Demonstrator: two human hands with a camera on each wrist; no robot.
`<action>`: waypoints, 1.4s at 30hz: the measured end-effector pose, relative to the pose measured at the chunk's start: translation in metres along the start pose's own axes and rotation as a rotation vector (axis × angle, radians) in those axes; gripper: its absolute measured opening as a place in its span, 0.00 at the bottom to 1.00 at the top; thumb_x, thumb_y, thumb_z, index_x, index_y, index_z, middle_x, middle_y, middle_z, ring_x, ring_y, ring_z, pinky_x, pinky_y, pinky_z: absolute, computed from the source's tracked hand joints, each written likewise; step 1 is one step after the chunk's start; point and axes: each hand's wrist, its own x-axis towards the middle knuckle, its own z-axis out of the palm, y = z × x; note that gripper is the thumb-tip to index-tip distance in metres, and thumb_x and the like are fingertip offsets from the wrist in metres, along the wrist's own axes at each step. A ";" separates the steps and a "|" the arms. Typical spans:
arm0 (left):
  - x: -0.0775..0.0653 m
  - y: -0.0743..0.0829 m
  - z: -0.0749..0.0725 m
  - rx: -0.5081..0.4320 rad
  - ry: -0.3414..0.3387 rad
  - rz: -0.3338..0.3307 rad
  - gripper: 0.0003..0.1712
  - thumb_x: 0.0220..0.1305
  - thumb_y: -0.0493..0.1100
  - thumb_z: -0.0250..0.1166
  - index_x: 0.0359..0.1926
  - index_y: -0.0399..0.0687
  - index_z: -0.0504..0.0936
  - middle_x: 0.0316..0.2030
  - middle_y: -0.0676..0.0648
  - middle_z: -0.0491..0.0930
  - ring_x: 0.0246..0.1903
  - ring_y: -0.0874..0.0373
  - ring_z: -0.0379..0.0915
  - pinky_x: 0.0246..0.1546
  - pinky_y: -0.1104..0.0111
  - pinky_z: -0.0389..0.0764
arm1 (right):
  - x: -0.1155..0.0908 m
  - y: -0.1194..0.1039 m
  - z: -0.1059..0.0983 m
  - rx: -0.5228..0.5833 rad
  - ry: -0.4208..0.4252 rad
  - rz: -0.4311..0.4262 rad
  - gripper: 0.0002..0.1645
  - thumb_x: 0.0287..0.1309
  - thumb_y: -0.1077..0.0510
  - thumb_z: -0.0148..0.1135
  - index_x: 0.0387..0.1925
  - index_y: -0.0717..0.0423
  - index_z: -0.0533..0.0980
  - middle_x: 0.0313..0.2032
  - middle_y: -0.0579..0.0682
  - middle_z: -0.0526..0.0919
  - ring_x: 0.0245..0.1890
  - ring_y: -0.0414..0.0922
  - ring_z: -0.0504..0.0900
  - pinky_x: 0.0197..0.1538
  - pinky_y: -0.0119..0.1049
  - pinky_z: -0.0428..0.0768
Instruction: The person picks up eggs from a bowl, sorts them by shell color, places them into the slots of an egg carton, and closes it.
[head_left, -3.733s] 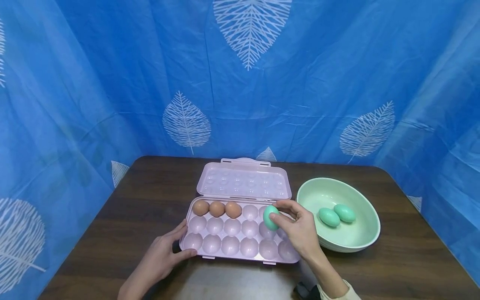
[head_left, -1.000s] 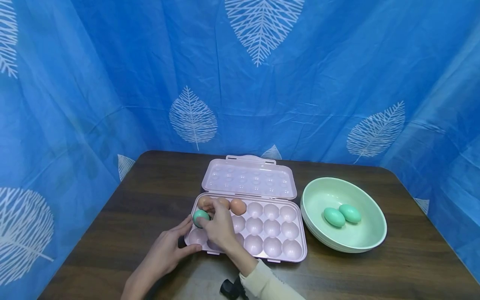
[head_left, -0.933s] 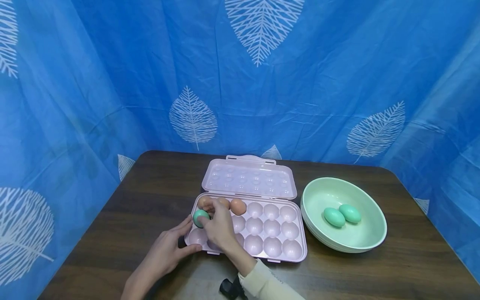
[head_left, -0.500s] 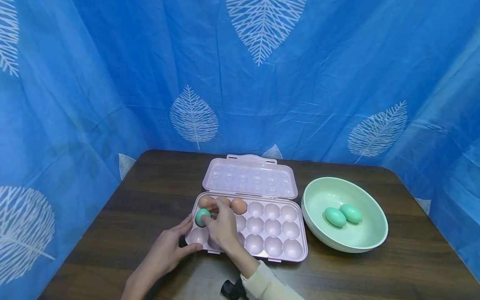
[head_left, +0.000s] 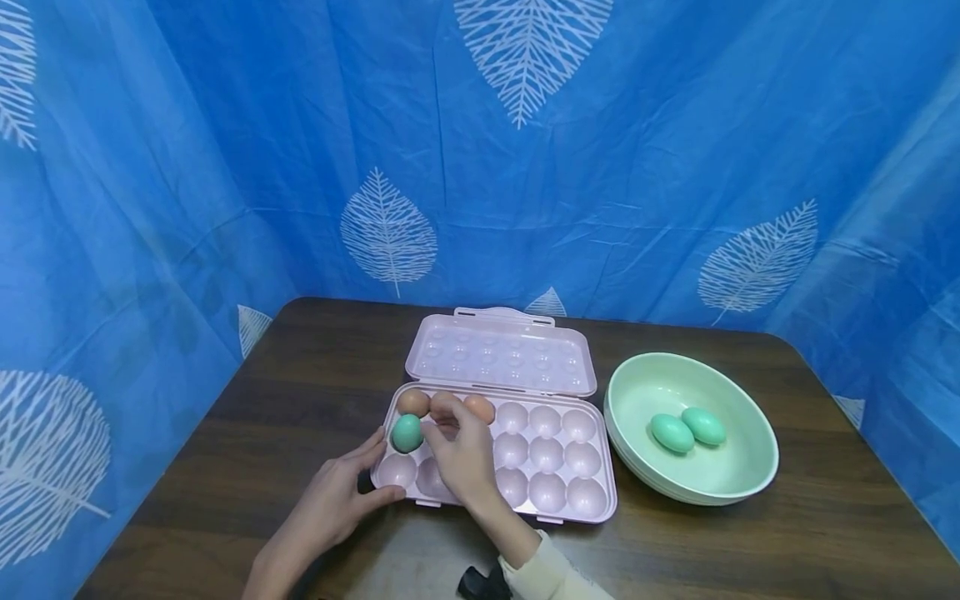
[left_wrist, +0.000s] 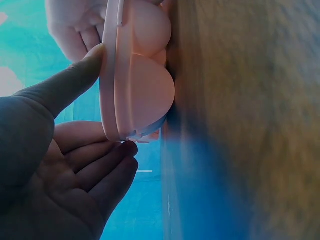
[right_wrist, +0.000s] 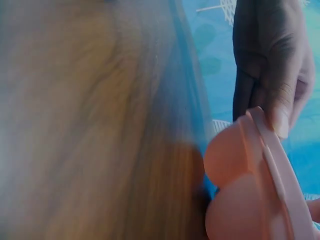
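Note:
A pink egg tray (head_left: 527,512) lies with its lid (head_left: 495,354) folded back. In its back row sit brown eggs (head_left: 413,402), the middle one mostly hidden by my right hand (head_left: 467,458). A green egg (head_left: 407,433) rests in the left cup of the middle row. My right hand hovers just right of that egg, apart from it, fingers bent loosely over the tray. My left hand (head_left: 337,500) holds the tray's front left corner; the left wrist view shows the thumb (left_wrist: 75,82) on the rim and fingers along the end.
Right of the tray stands a light green bowl (head_left: 720,483) with two green eggs (head_left: 687,429) in it. A dark wooden table (head_left: 322,358) carries everything. Behind hangs a blue curtain (head_left: 480,192) with white leaves. A black strap-like object (head_left: 483,583) is at the right wrist.
My right hand brought the green egg from above the tray's right side to the left middle cup, let go of it and drew slightly right. The left hand keeps its hold.

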 end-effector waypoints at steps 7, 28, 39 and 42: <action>0.000 0.001 -0.001 0.009 0.001 -0.002 0.43 0.46 0.57 0.70 0.61 0.42 0.68 0.64 0.45 0.60 0.60 0.47 0.61 0.55 0.53 0.65 | -0.005 -0.030 -0.023 0.112 -0.074 0.024 0.18 0.53 0.69 0.60 0.46 0.75 0.72 0.42 0.68 0.77 0.44 0.61 0.77 0.50 0.48 0.75; 0.000 -0.001 0.002 -0.003 0.007 0.015 0.44 0.46 0.58 0.69 0.61 0.41 0.68 0.64 0.46 0.60 0.59 0.48 0.61 0.55 0.52 0.65 | -0.005 -0.044 -0.056 0.303 -0.292 0.001 0.26 0.51 0.72 0.61 0.53 0.74 0.67 0.53 0.69 0.70 0.55 0.63 0.69 0.59 0.49 0.65; 0.001 -0.001 0.001 -0.007 -0.006 -0.004 0.45 0.45 0.59 0.70 0.61 0.43 0.68 0.64 0.46 0.60 0.60 0.47 0.61 0.55 0.52 0.65 | -0.006 -0.044 -0.078 0.255 -0.281 0.063 0.27 0.53 0.70 0.60 0.54 0.75 0.65 0.52 0.66 0.72 0.55 0.62 0.69 0.60 0.48 0.65; 0.000 -0.001 0.001 -0.005 0.001 0.005 0.44 0.45 0.58 0.70 0.61 0.42 0.69 0.64 0.46 0.60 0.60 0.47 0.61 0.56 0.52 0.65 | -0.007 -0.045 -0.083 0.242 -0.278 0.061 0.27 0.54 0.69 0.61 0.55 0.74 0.65 0.53 0.67 0.71 0.55 0.62 0.69 0.61 0.46 0.64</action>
